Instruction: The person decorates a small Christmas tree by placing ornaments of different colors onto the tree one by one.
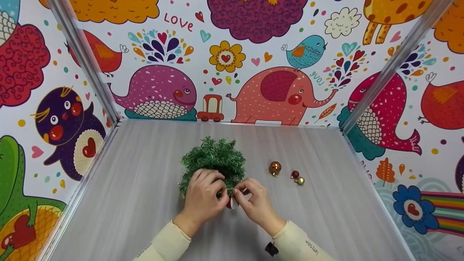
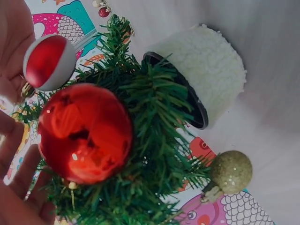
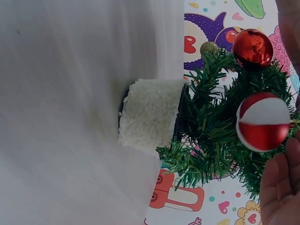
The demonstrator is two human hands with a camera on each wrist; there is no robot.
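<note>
A small artificial Christmas tree (image 1: 214, 154) stands in a white, rough-surfaced pot (image 3: 150, 112). At its near side hangs a red and white bauble (image 3: 263, 122). My left hand (image 1: 206, 194) is against the branches; its thumb and forefinger pinch the bauble's thin gold string (image 1: 230, 189). My right hand (image 1: 256, 201) pinches the other end of that string, just right of the tree. A shiny red bauble (image 2: 86, 133) and a gold glitter bauble (image 2: 232, 172) hang on the tree. In both wrist views the fingertips are partly out of frame.
To the right on the grey tabletop (image 1: 145, 163) lie an orange-brown bauble (image 1: 274, 167), a small dark red bauble (image 1: 295, 174) and a small gold bauble (image 1: 299, 181). A black object (image 1: 271, 249) is beside the right sleeve. Patterned walls (image 1: 217, 98) enclose the back and sides.
</note>
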